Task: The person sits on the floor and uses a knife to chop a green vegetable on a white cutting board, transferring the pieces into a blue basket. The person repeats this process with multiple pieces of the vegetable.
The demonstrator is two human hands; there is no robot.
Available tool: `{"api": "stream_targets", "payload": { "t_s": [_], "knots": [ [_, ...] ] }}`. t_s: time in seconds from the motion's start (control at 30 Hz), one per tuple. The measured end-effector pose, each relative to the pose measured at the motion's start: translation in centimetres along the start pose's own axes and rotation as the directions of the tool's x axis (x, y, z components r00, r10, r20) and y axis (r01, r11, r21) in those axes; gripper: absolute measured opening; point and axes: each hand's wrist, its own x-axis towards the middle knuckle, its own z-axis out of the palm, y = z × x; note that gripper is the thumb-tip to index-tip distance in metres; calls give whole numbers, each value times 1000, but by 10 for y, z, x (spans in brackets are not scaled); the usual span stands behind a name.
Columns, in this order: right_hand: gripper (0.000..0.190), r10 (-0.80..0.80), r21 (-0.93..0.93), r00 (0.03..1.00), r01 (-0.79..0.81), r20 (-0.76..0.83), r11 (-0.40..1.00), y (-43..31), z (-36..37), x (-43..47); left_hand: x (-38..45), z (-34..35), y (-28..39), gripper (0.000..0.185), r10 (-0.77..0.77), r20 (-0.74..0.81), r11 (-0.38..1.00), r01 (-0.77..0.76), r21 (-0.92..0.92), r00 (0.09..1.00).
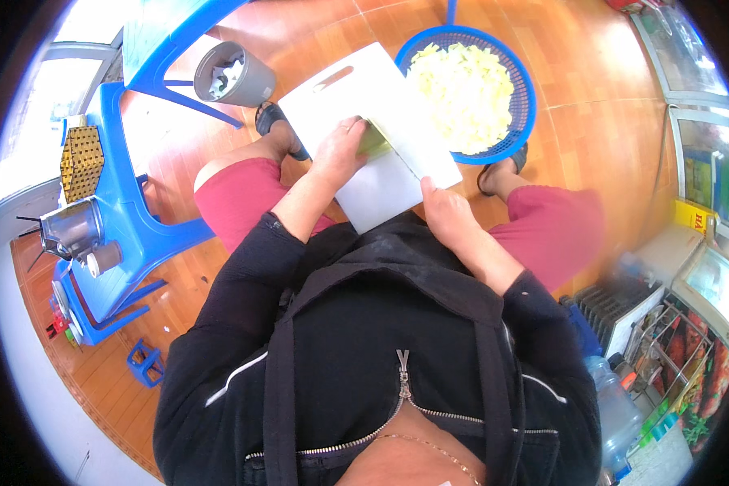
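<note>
A white cutting board [376,79] with a handle slot lies tilted across my lap. My left hand [341,149] presses a pale green piece of vegetable [375,144] onto it, fingers curled over the piece. My right hand [448,206] is closed at the board's right edge around what looks like a knife; its handle is hidden by the hand and its thin blade [404,159] runs up to the vegetable. Beside the board's upper right edge stands a blue plastic basket [525,106] filled with pale cut pieces [462,97].
A grey bin [246,79] with rubbish stands beyond my left foot. Blue plastic tables [112,182] are at the left, with a metal pot [76,228] and a woven box [82,158] on one. A wire rack [674,358] and large plastic bottle [613,407] are at the lower right.
</note>
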Motion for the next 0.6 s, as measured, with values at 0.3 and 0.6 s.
{"api": "stream_targets", "payload": {
  "t_s": [0.3, 0.6],
  "knots": [
    [17, 79, 144, 997, -80, 15, 986, -3, 23, 64, 3, 8, -6, 56, 26, -44, 999, -27, -25, 999],
    [15, 96, 108, 990, -85, -100, 990, -5, 2, 15, 5, 4, -3, 56, -31, 26, 999, 31, -6, 999]
  ]
}}
